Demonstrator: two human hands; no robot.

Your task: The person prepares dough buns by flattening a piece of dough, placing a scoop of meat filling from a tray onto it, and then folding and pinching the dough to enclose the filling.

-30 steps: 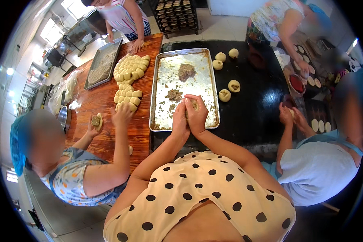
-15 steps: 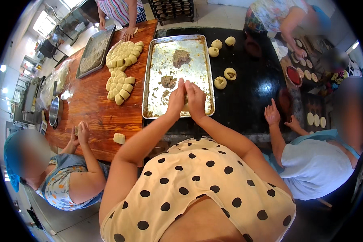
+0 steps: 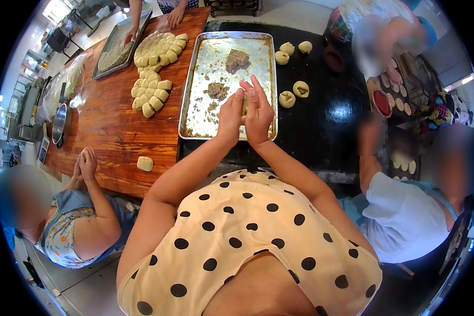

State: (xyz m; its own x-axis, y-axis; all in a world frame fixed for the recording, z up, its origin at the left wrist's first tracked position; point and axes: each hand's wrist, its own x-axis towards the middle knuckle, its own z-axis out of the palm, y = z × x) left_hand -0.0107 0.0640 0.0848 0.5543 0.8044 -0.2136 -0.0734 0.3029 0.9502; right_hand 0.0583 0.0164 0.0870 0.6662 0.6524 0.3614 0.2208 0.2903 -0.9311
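My left hand [image 3: 230, 117] and my right hand [image 3: 259, 112] are cupped together over the near end of a metal baking tray [image 3: 197, 126]. A pale dough ball [image 3: 244, 107] shows in the gap between the palms, mostly hidden by them. The right fingers stretch upward, while the left thumb and fingers curl around the dough. On the tray lie two lumps of brownish crumbly filling, a larger one [image 3: 237, 61] at the far end and a smaller one [image 3: 217, 90] just left of my fingers. Crumbs are scattered about them.
Several filled dough balls [image 3: 300, 89] sit on the black table [image 3: 321, 126] to the right. Cut dough pieces [image 3: 155, 95] and a single dough piece [image 3: 145, 164] lie on the wooden table [image 3: 110, 116]. Co-workers stand left, right and at the far side.
My hands still press around the dough, the right fingers now further apart. The view has shifted. A far co-worker's hand has reached into the tray of crumbs; the right co-worker's hand has risen.
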